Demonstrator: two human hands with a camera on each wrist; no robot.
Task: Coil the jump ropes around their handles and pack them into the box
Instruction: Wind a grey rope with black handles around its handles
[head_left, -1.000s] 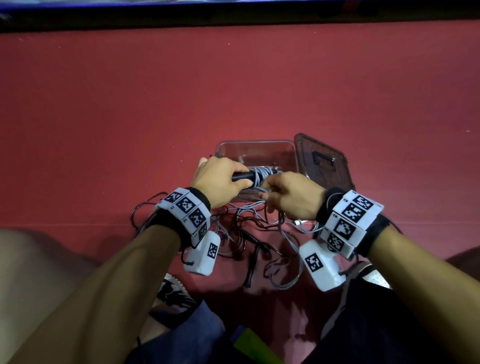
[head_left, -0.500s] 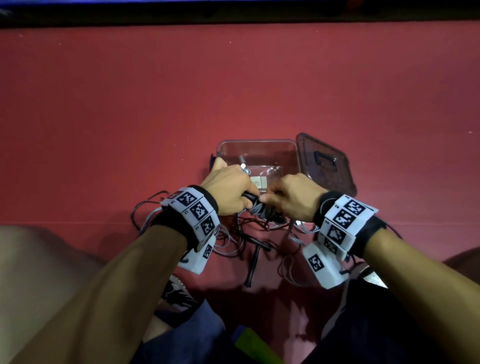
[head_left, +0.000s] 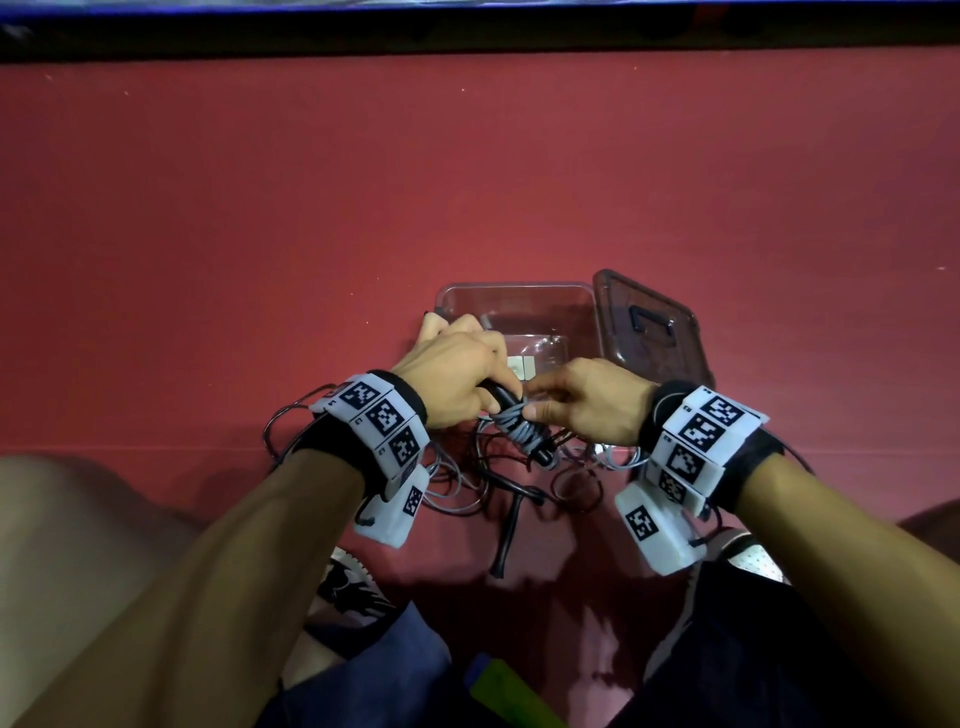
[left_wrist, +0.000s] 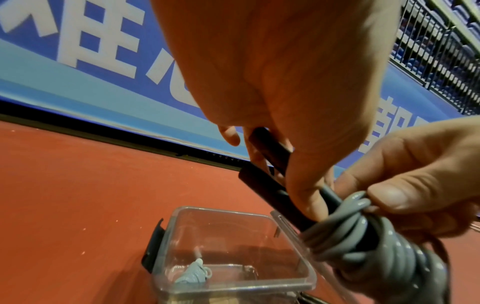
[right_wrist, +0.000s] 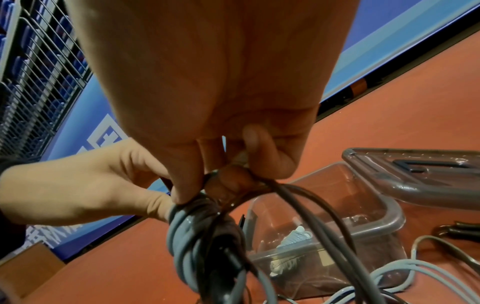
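Left hand (head_left: 457, 374) gripped the two black handles (left_wrist: 270, 185); right hand (head_left: 587, 405) pinched the grey rope (left_wrist: 345, 230) coiled around them, held just above the red floor (head_left: 260, 234) before a blue banner (left_wrist: 78, 61). Behind the bundle stood the clear box (head_left: 514, 304), its lid (head_left: 649, 322) alongside, with loose ropes (head_left: 467, 488) tangled beneath the hands.
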